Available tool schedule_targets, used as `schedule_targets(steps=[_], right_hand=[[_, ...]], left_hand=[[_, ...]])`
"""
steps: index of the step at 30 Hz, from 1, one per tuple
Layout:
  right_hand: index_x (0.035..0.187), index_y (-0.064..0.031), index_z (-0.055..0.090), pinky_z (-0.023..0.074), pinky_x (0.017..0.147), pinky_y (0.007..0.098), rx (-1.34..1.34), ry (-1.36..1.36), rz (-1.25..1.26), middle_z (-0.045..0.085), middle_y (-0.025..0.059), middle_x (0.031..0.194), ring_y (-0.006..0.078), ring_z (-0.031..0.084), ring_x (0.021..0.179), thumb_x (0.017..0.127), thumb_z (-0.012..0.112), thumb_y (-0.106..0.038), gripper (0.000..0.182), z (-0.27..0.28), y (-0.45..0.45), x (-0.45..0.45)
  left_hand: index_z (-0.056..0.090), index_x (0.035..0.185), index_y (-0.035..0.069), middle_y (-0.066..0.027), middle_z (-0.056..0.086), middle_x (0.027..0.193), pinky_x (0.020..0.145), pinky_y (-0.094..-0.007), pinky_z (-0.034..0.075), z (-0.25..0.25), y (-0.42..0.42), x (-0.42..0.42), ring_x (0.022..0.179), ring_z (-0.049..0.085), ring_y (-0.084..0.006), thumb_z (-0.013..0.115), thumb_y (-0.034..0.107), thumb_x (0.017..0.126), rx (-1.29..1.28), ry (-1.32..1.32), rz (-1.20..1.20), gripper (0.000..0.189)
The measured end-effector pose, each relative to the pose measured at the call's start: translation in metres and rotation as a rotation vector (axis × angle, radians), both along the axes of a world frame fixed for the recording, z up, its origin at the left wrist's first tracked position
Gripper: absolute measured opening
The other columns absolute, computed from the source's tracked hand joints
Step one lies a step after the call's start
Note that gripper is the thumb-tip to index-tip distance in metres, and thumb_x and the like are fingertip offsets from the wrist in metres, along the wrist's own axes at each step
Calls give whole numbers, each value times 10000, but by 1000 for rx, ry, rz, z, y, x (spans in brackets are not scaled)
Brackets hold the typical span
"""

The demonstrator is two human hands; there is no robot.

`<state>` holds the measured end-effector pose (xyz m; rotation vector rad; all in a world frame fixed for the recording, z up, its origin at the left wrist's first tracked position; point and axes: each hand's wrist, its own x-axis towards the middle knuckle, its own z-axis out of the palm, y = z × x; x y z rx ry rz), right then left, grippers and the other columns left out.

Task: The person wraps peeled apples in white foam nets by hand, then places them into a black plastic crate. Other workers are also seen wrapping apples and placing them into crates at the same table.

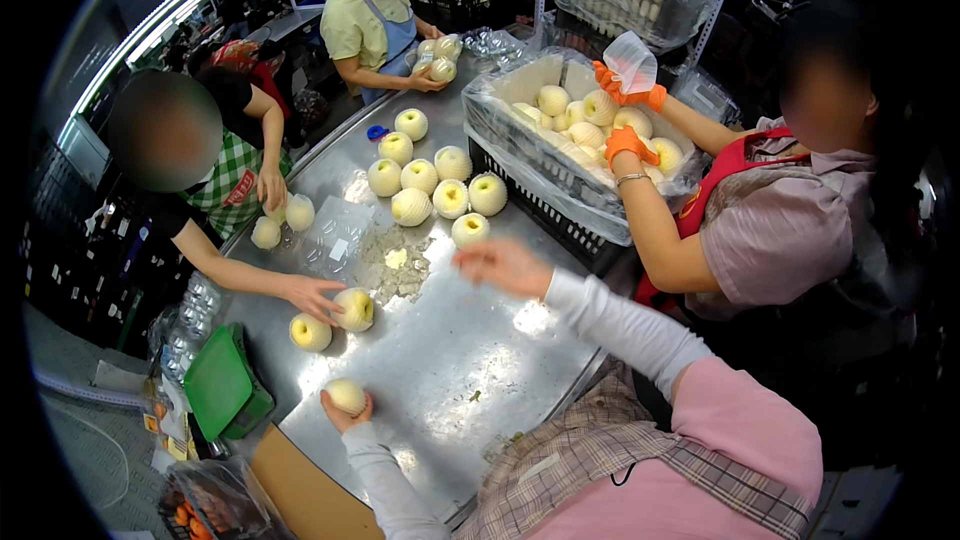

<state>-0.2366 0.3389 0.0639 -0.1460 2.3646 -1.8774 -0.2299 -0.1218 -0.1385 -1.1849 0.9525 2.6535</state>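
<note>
My left hand [351, 414] holds a pale yellow apple [346, 395] in a white foam net, at the near left of a metal table [450, 345]. Blurred by motion, my right hand [504, 267] reaches over the table with nothing visible in it. Just beyond its fingers sits a netted apple [470, 230], the nearest of a loose group of netted apples [418, 176]. Two more netted apples, one on the left [310, 332] and one beside it [354, 310], stand beyond my left hand; a co-worker's hand [311, 296] touches the second.
A plastic-lined crate [547, 187] of apples stands at right, where a co-worker's orange-gloved hands [630, 146] hold a clear container [630, 61]. Another person holds packed apples [437, 60]. Clear packaging [337, 236], a blue tape roll [377, 133] and a green-lidded box [225, 382] lie around.
</note>
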Motion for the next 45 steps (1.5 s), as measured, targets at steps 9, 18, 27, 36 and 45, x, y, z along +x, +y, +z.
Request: schedule_targets(steps=[9, 18, 27, 36, 45], right_hand=[[1167, -58, 723, 526, 940, 382, 540, 97, -1072, 728, 132, 1167, 287, 687, 1066, 860, 712, -242, 357, 6, 280, -181], [1212, -58, 682, 524, 947, 390, 1434, -524, -614, 713, 149, 1191, 299, 682, 1080, 843, 728, -255, 421, -52, 340, -152], [1257, -58, 641, 521, 954, 398, 1509, -624, -542, 698, 165, 1215, 311, 676, 1094, 825, 743, -268, 492, -38, 340, -150], [1303, -57, 599, 518, 961, 406, 1532, -648, -492, 683, 181, 1240, 323, 671, 1108, 808, 759, -282, 566, -30, 347, -152], [1348, -57, 558, 515, 968, 414, 1557, -616, -429, 669, 198, 1264, 335, 665, 1121, 790, 775, -295, 644, -29, 337, -154]], left_hand=[[553, 1267, 213, -65, 590, 1235, 735, -438, 504, -16, -4, -100, 1009, 600, -309, 742, 356, 777, -366, -163, 61, 545], [445, 1397, 271, -67, 548, 1313, 809, -495, 484, -11, -7, -98, 1107, 563, -301, 758, 260, 804, -453, -170, 245, 671], [526, 1282, 164, -110, 575, 1235, 764, -460, 557, -20, -27, -107, 951, 610, -324, 735, 260, 847, -274, -169, 275, 492], [435, 1354, 101, -152, 546, 1281, 802, -506, 588, -22, -26, -143, 976, 611, -351, 711, 243, 865, -352, -127, 465, 579], [457, 1276, 173, -79, 508, 1112, 803, -473, 569, -37, 4, -77, 915, 559, -249, 651, 114, 890, -260, -85, 282, 436]])
